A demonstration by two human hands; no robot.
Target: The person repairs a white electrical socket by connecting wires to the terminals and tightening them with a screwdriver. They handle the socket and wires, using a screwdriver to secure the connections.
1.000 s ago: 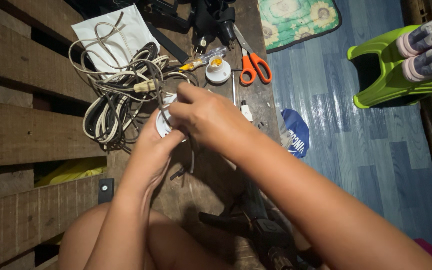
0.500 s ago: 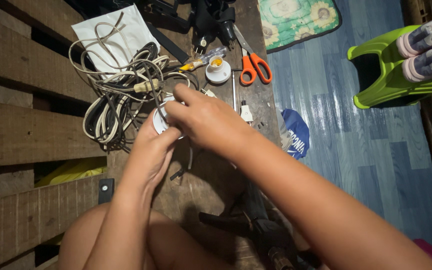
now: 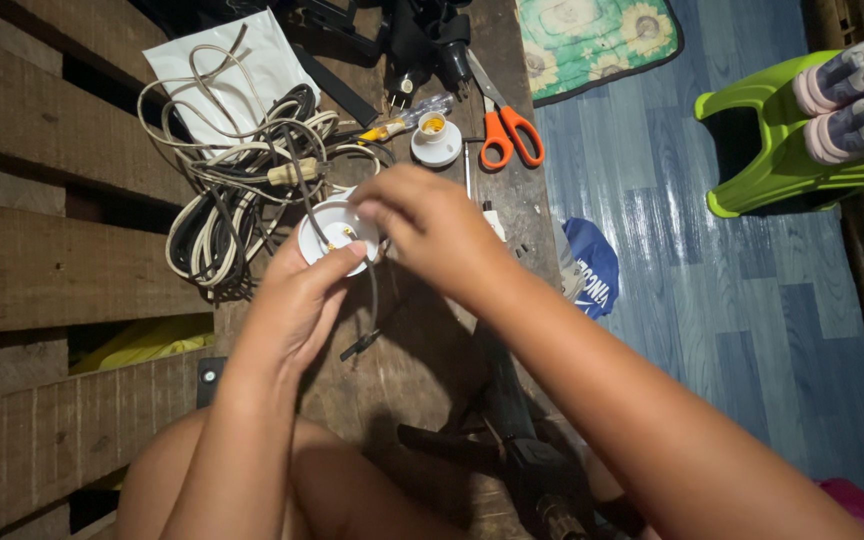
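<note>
Over the wooden bench, both hands' fingers close around a white lamp socket (image 3: 339, 232).

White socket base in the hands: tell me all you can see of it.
The socket base is a round white disc, plastic by its look, its open face turned up with small brass contacts inside. The left hand cups it from below; the right hand pinches its right rim. A dark wire runs into it from the cable coil.

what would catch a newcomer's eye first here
The two hands at centre: the left hand cradles a round white lamp socket while the right hand pinches at its rim. Behind lies a tangle of cords, with orange-handled scissors farther back to the right.
</note>
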